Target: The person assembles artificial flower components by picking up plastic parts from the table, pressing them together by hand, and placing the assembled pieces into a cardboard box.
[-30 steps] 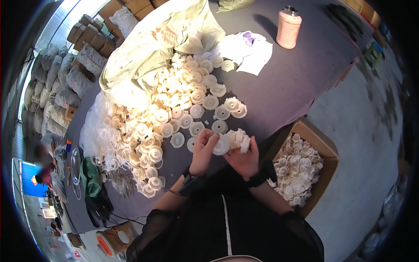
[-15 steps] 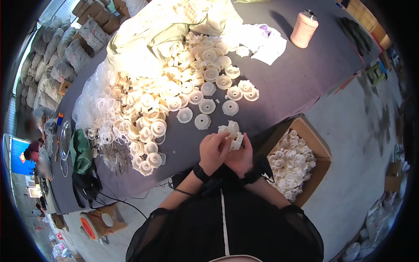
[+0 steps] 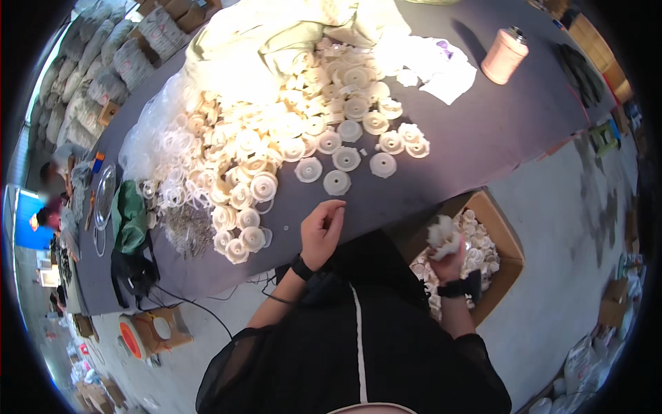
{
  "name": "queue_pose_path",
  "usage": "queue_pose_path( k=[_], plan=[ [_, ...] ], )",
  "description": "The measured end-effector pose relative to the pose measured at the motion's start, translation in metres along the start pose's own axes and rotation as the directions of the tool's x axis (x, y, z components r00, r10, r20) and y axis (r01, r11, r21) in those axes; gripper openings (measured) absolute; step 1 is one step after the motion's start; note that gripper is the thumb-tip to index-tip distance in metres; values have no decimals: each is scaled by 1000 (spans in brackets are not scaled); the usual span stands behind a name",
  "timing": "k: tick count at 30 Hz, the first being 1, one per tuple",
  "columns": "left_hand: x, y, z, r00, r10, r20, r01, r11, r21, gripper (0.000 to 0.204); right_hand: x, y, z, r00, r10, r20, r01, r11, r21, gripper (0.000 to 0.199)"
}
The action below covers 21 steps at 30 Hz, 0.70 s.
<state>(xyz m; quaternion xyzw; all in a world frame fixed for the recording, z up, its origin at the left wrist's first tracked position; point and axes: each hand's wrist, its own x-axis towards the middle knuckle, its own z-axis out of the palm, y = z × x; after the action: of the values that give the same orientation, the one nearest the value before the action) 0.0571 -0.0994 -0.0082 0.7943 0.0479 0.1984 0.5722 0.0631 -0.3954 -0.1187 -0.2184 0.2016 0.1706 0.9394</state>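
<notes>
My right hand (image 3: 451, 263) is over the cardboard box (image 3: 508, 271) at the table's near edge. It holds a white plastic part (image 3: 443, 234), slightly blurred, with a scalloped outline. Below it, the box is filled with many similar white plastic pieces (image 3: 483, 259). Near the edge of the table, my left hand (image 3: 321, 233) has its fingers curled and pressed together; whether anything small sits between them is hidden. Just beyond it lie loose round cream-coloured plastic parts, the closest being a disc (image 3: 336, 183) with a centre hole.
A large heap of round plastic parts (image 3: 265, 141) spreads from a pale sack (image 3: 303, 34). At its left are clear rings (image 3: 176, 148), a pile of small metal pieces (image 3: 186, 231) and a green cloth (image 3: 129, 221). A pink bottle (image 3: 505, 56) stands far right on the grey tablecloth (image 3: 455, 145).
Both hands were together over the table's edge around the white plastic part. The right hand has carried it right and over the box; the left has separated and shifted slightly left.
</notes>
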Motion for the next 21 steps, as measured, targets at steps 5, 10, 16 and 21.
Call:
queue_pose_path(
  k=[5,10,16,21],
  plan=[
    [-6,-7,5,990,-96,101,102,993,-58,10,-12,-29,-135,868,2,-496,149,953,265,49],
    [1,-4,1,982,-61,181,59,998,17,10,-30,-31,-231,636,-51,-770,266,951,156,63],
    [14,-8,-6,984,-118,130,114,993,44,10,-35,-35,-265,475,-30,-880,-13,999,-42,83],
    [51,-8,11,949,209,234,-256,947,194,16,-4,-28,-212,710,-262,-654,217,964,-151,58]
  ],
)
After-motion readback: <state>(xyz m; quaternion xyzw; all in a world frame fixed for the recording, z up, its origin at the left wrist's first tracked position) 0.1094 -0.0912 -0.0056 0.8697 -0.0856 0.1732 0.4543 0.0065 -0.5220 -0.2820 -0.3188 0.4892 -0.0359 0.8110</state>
